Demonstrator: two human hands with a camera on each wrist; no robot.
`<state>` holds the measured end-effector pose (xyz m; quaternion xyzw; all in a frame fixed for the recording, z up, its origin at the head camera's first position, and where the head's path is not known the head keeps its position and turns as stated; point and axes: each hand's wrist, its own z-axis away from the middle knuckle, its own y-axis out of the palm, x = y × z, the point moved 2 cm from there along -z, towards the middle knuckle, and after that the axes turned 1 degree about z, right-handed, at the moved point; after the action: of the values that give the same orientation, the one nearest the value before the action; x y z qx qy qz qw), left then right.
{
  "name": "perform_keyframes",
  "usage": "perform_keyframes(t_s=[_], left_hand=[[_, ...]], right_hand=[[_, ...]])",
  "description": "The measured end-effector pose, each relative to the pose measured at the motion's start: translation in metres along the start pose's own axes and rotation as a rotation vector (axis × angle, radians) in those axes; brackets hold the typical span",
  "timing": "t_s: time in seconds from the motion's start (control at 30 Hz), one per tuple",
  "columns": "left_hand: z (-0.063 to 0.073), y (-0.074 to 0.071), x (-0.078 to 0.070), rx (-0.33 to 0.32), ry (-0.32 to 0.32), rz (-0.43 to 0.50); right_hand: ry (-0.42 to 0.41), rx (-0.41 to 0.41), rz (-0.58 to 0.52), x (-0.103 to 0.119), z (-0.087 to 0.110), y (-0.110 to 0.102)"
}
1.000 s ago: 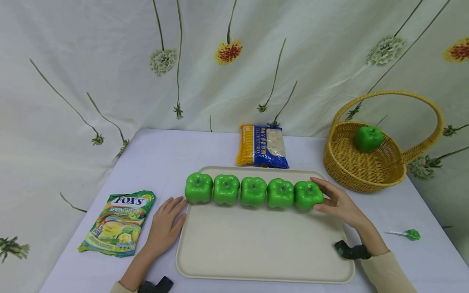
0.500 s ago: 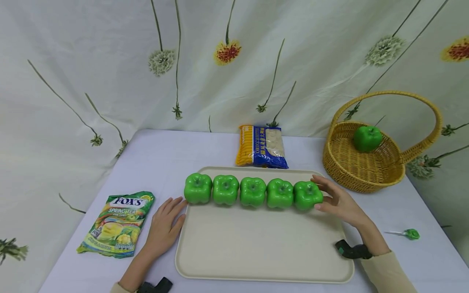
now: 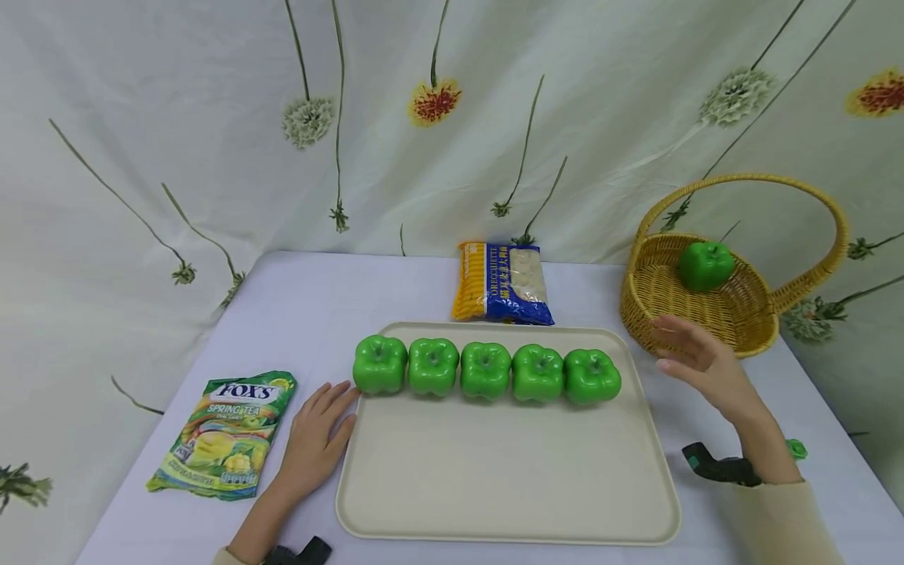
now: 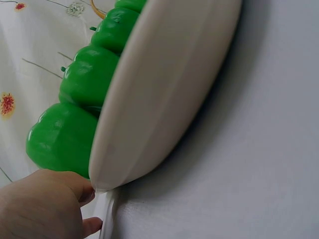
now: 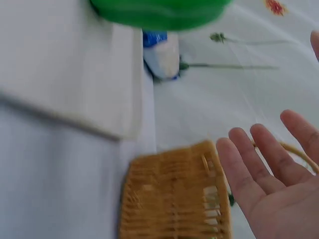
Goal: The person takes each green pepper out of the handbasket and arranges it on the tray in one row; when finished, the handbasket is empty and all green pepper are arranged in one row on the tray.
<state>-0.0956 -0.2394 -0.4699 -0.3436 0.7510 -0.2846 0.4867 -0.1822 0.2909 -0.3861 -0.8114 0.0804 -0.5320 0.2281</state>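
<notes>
A row of several green bell peppers lies along the far side of a cream tray. My left hand rests at the tray's left rim, its fingertips close to the leftmost pepper. In the left wrist view that pepper sits just beyond the fingers. To the right of the tray, my right hand is raised with spread fingers, holding nothing, and overlaps the front of a wicker basket. Another green bell pepper is inside the basket. The rightmost pepper in the row stands apart from my right hand.
Behind the tray lies an orecchiette pasta bag. A green candy bag is left of my left hand. A green-headed lollipop is partly hidden behind the right forearm. A tall handle arches over the basket.
My right hand has left the rightmost pepper and moved right, toward the basket. That pepper stays in the row. My left hand keeps its place.
</notes>
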Motion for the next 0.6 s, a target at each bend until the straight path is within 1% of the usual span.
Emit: perform_keyframes(t_s=[0.13, 0.2, 0.27, 0.33, 0.4, 0.5, 0.6], left_hand=[[0.001, 0.0, -0.001, -0.001, -0.006, 0.005], [0.001, 0.0, -0.001, -0.001, -0.007, 0.003], [0.001, 0.0, -0.001, -0.001, -0.008, 0.001], [0.001, 0.0, -0.001, -0.001, -0.009, -0.003], [0.001, 0.0, 0.0, 0.0, -0.011, -0.005], [0.002, 0.0, 0.0, -0.001, -0.011, -0.005], [0.002, -0.001, -0.001, -0.003, -0.008, -0.004]], right_hand=[[0.116, -0.139, 0.16, -0.006, -0.009, -0.03], [0.199, -0.192, 0.239, -0.007, -0.015, -0.047], [0.29, -0.232, 0.294, -0.007, -0.023, -0.062], [0.376, -0.252, 0.328, -0.005, -0.033, -0.076], [0.442, -0.263, 0.333, -0.003, -0.044, -0.088], [0.501, -0.29, 0.328, 0.0, -0.062, -0.103], [0.537, -0.324, 0.318, 0.0, -0.077, -0.114]])
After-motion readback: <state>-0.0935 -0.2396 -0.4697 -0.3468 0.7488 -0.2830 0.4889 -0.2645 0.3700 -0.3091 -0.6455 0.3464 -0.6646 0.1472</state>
